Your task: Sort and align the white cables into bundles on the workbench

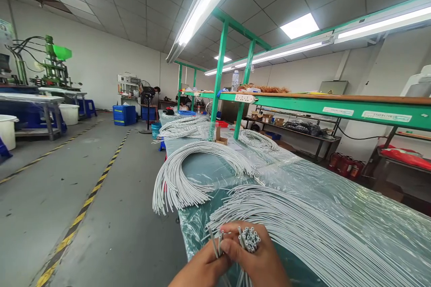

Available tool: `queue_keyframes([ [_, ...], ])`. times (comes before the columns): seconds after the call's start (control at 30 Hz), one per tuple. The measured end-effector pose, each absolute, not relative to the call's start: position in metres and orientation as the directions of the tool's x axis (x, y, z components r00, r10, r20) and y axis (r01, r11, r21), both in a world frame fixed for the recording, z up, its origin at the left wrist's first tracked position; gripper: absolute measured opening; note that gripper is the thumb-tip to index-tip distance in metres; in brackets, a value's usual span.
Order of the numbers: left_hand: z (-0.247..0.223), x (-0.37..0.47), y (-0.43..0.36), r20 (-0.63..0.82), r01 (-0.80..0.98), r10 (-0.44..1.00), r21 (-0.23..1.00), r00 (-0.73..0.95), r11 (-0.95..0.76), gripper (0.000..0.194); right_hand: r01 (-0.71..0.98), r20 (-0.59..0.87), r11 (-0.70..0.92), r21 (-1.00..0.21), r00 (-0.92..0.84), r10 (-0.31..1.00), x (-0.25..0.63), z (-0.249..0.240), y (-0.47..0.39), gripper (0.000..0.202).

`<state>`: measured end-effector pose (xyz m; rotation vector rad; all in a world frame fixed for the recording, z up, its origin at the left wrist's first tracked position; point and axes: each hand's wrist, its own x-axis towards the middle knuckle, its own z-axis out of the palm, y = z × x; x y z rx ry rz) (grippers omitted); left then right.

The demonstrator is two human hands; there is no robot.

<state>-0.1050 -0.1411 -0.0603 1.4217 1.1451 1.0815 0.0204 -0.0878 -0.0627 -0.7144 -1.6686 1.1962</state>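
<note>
Low in the head view, my right hand (261, 260) is wrapped round a bundle of thin grey tubes (249, 238), their hollow-looking ends pointing up. My left hand (205, 262) meets it thumb to thumb and pinches a few separate tubes (213, 242) of the same kind. The lower lengths of the held tubes are mostly hidden by my hands. Just beyond my hands, a wide spread of long grey tubes (303, 219) lies along the table, loose ends toward the left. A curved bundle of whitish tubes (175, 175) rests farther up.
Plastic film covers the green table (323, 179). More tube bundles (185, 126) and a small cardboard box (220, 136) lie farther back. A green shelf frame (220, 67) rises from the table, with a bottle (235, 80) on its shelf. Striped floor tape (90, 195) runs at left.
</note>
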Motion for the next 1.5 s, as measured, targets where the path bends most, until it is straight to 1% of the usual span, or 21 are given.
queue_keyframes([
  [0.07,-0.061,-0.106,-0.141,0.046,0.098,0.984,0.993,0.172,-0.063,0.049,-0.076,0.330,0.328,-0.942,-0.399,0.855,0.020,-0.063,-0.087,0.029],
  [0.17,-0.064,-0.111,-0.143,-0.007,0.074,0.978,0.997,0.207,-0.008,0.046,-0.120,0.323,0.301,-0.946,-0.440,0.838,0.023,-0.064,-0.080,0.035],
  [0.27,-0.067,-0.116,-0.143,-0.044,0.055,0.967,0.998,0.251,0.032,0.051,-0.163,0.435,0.403,-0.900,-0.347,0.831,0.027,-0.066,-0.072,0.038],
  [0.33,-0.068,-0.118,-0.141,-0.028,0.054,0.958,0.998,0.287,0.013,0.051,-0.187,0.462,0.423,-0.887,-0.351,0.814,0.028,-0.066,-0.071,0.042],
  [0.4,-0.068,-0.118,-0.139,0.012,0.077,0.948,0.996,0.318,-0.038,0.045,-0.195,0.428,0.382,-0.904,-0.418,0.801,0.028,-0.065,-0.074,0.042],
  [0.47,-0.067,-0.118,-0.137,0.010,0.122,0.948,0.991,0.319,-0.051,0.042,-0.182,0.387,0.341,-0.922,-0.457,0.801,0.027,-0.062,-0.080,0.035],
  [0.57,-0.067,-0.117,-0.136,-0.023,0.205,0.956,0.978,0.294,-0.039,0.042,-0.142,0.363,0.334,-0.932,-0.398,0.843,0.026,-0.057,-0.090,0.032],
  [0.63,-0.066,-0.116,-0.137,-0.001,0.221,0.954,0.973,0.301,-0.069,0.041,-0.121,0.351,0.330,-0.936,-0.387,0.853,0.026,-0.053,-0.094,0.031],
  [0.73,-0.065,-0.117,-0.139,-0.015,0.233,0.953,0.971,0.302,-0.059,0.041,-0.133,0.367,0.348,-0.928,-0.490,0.791,0.025,-0.051,-0.092,0.035],
  [0.8,-0.064,-0.117,-0.140,-0.025,0.238,0.952,0.970,0.305,-0.050,0.043,-0.147,0.392,0.373,-0.916,-0.527,0.754,0.025,-0.051,-0.088,0.036],
  [0.9,-0.065,-0.118,-0.141,0.002,0.170,0.937,0.983,0.349,-0.066,0.047,-0.141,0.435,0.417,-0.898,-0.433,0.790,0.024,-0.055,-0.081,0.035],
  [0.97,-0.067,-0.119,-0.140,-0.014,0.130,0.936,0.991,0.352,-0.034,0.048,-0.128,0.442,0.426,-0.896,-0.361,0.821,0.025,-0.058,-0.077,0.037],
  [1.03,-0.067,-0.119,-0.139,-0.047,0.109,0.938,0.994,0.344,0.010,0.048,-0.131,0.423,0.405,-0.905,-0.387,0.819,0.026,-0.061,-0.074,0.041],
  [1.1,-0.066,-0.118,-0.138,-0.063,0.099,0.941,0.995,0.332,0.032,0.045,-0.170,0.403,0.368,-0.914,-0.481,0.778,0.027,-0.063,-0.073,0.045],
  [1.2,-0.064,-0.117,-0.138,-0.075,0.128,0.956,0.991,0.282,0.040,0.041,-0.191,0.362,0.309,-0.932,-0.575,0.734,0.026,-0.062,-0.076,0.039],
  [1.3,-0.065,-0.119,-0.140,-0.092,0.152,0.958,0.987,0.272,0.052,0.044,-0.104,0.261,0.244,-0.964,-0.540,0.800,0.026,-0.056,-0.084,0.035],
  [1.37,-0.067,-0.121,-0.141,-0.092,0.141,0.955,0.989,0.282,0.053,0.046,-0.058,0.209,0.208,-0.976,-0.497,0.842,0.026,-0.051,-0.090,0.027],
  [1.5,-0.066,-0.122,-0.142,-0.153,0.159,0.956,0.981,0.251,0.115,0.043,-0.017,0.179,0.194,-0.981,-0.467,0.866,0.026,-0.044,-0.097,0.019],
])
